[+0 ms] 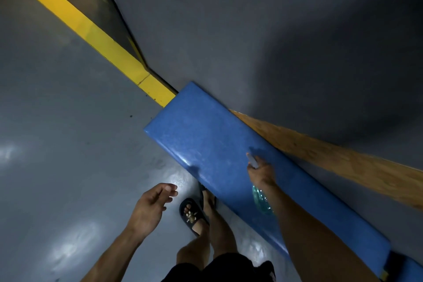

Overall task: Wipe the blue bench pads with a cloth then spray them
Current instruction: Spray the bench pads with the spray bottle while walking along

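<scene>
Glossy speckled blue bench pad (206, 135), unwrinkled.

The right hand (261, 173) is stretched forward on a straight bare arm, back of the hand up, fingers curled around the neck of a spray bottle (261, 199) whose body hangs below the wrist. The left hand (151, 206) is held out lower, holding nothing, fingers loosely extended and slightly spread, thumb apart from them
</scene>
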Demonstrator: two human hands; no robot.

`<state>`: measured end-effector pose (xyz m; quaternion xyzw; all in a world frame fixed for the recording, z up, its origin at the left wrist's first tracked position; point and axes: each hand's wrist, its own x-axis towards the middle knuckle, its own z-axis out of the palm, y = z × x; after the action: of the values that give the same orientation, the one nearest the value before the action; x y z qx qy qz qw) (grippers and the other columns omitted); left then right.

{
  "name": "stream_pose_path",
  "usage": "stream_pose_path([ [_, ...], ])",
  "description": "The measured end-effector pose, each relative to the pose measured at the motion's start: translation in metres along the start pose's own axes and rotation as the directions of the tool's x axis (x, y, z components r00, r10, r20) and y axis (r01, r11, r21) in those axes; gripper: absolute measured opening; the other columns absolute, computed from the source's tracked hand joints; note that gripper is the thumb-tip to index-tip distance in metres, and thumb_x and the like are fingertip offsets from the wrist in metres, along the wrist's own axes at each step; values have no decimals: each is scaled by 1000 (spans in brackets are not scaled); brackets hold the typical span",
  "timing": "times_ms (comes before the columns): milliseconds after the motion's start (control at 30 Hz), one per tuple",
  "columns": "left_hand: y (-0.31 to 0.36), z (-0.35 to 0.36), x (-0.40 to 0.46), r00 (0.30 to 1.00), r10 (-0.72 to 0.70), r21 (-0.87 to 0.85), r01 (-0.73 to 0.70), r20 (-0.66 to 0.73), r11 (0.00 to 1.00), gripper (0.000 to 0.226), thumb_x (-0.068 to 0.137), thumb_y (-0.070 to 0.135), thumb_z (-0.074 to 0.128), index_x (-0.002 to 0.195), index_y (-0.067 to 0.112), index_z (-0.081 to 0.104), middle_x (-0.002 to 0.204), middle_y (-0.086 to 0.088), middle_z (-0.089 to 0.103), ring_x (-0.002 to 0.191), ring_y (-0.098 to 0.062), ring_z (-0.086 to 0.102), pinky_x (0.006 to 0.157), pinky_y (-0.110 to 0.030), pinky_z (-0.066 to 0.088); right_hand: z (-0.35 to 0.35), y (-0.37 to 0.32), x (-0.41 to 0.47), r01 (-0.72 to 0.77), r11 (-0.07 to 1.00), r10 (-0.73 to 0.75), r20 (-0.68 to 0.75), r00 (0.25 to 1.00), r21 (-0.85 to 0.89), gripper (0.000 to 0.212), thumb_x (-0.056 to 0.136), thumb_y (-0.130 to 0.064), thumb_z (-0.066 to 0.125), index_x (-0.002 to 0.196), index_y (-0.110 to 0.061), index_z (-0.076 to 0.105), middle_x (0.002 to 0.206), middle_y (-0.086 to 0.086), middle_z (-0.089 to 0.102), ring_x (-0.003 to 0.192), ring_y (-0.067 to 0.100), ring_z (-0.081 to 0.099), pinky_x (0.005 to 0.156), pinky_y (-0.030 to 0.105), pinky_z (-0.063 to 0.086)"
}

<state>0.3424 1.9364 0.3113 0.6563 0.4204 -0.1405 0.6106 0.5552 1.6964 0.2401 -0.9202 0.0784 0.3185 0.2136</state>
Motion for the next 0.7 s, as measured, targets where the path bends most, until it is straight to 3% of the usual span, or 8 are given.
stream_pose_path([
  [167,10,-8,19,1000,-8,25,8,-12,1000,28,99,38,46,101,23,70,94,9,75,91,-15,68,83,-37,53,-10,-14,30,-34,999,33,-54,998,-21,9,93,-26,51,88,-20,56,84,2,57,74,26,56,65,31,43],
  [267,17,-7,29,1000,-9,47,9,-2,999,28,100,37,46,101,24,70,94,10,75,91,-14,68,83,-38,54,0,-13,27,65,992,-66,-1,998,-111,8,95,-28,48,95,-25,56,84,-1,53,78,26,55,65,30,39],
  [333,25,-6,35,1000,-7,49,7,-2,999,27,100,38,46,101,25,70,95,10,75,91,-12,68,83,-37,55,12,-13,18,125,987,-117,90,989,-98,5,94,-25,53,97,-24,57,85,0,56,81,28,58,67,34,45],
  [433,35,-6,43,1000,-8,44,8,-1,999,27,100,39,46,102,26,70,95,11,75,90,-11,68,83,-35,54,39,-14,-2,218,964,-177,244,953,-152,30,88,-24,59,118,-22,62,106,6,65,101,32,62,85,38,50],
  [533,43,-9,52,1000,-12,31,13,-18,999,26,100,38,47,99,27,70,94,10,75,91,-13,68,83,-37,54,67,-21,-19,280,947,-205,375,904,-159,49,79,-37,48,123,-19,63,120,7,65,114,30,58,95,35,44],
  [700,51,-17,62,999,-15,39,17,-34,999,30,98,44,45,100,29,70,96,12,75,91,-12,68,81,-35,55,86,-33,-25,242,949,-162,344,925,-202,33,93,-42,49,113,-18,61,119,7,64,115,28,58,95,33,43],
])
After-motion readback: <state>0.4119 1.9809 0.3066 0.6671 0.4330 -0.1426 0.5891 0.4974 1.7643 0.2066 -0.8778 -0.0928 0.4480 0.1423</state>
